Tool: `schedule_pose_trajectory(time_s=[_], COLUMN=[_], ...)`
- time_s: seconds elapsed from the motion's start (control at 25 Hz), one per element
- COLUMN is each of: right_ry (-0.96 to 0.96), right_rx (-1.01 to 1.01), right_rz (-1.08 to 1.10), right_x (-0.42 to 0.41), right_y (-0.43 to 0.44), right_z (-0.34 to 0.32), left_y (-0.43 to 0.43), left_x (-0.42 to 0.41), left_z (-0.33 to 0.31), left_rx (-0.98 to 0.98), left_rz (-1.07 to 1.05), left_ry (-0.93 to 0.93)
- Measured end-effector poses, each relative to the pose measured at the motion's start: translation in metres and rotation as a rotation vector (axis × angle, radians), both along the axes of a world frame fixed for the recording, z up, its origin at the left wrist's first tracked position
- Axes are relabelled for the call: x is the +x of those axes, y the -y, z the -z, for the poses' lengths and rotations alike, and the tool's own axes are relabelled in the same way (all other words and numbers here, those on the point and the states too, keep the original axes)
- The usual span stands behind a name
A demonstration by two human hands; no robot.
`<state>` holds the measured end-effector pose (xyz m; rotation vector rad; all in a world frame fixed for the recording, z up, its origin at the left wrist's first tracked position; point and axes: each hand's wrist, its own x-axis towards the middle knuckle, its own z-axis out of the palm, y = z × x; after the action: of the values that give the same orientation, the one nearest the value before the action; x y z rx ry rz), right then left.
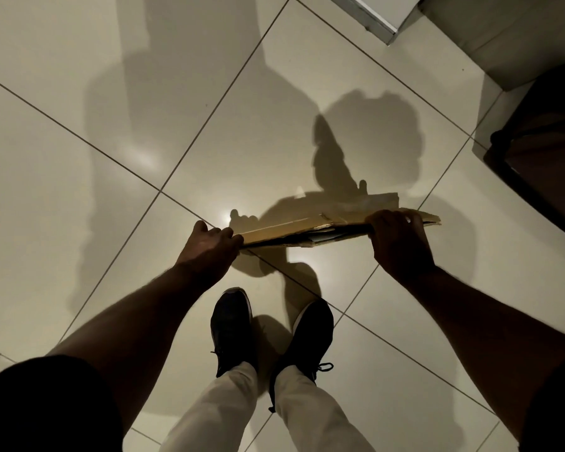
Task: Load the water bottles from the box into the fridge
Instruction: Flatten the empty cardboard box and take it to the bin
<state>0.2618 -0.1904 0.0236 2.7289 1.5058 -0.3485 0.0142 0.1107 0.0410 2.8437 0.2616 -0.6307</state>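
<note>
Looking straight down at a flattened brown corrugated cardboard box [291, 228], folded nearly flat and seen almost edge-on, stretched level between two bare hands in front of the feet. At its left end, the left hand [209, 247], with fingers [232, 239] curled tightly around the cardboard corner. Near its right end, the right hand [397, 243], with fingers [388, 218] hooked over the upper edge and closed on the panel, a short piece of cardboard sticking out past the knuckles to the right. Between the folded layers, a narrow dark gap with something pale inside, too small to tell what. Below the box, a glossy cream tiled floor [111, 125] with thin dark grout lines running diagonally, bright lamp reflections and several overlapping shadows of arms, hands and box; box apparently held off the floor, its shadow lying apart from it. Nearer to the camera, a pair of black lace-up shoes [230, 327] with pale soles, standing on the tiles under light beige trousers [216, 409]. At the right edge, a dark brown piece of furniture [542, 151], and towards the top right corner a pale grey panel [366, 17] with a metal-coloured lower edge, both well apart from the box.
</note>
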Motion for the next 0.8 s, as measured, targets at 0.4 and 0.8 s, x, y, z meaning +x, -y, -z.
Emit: schedule_pose_trajectory(time_s=[0.4, 0.8], right_ry=[0.008, 0.043], right_rx=[0.143, 0.264], right_rz=[0.061, 0.211], right_x=[-0.001, 0.014], right_y=[-0.021, -0.026], right_z=[-0.066, -0.291], left_y=[-0.016, -0.036], left_x=[0.000, 0.046], left_z=[-0.087, -0.304], left_rx=[0.075, 0.154], left_rz=[-0.032, -0.040], left_ry=[-0.013, 0.132])
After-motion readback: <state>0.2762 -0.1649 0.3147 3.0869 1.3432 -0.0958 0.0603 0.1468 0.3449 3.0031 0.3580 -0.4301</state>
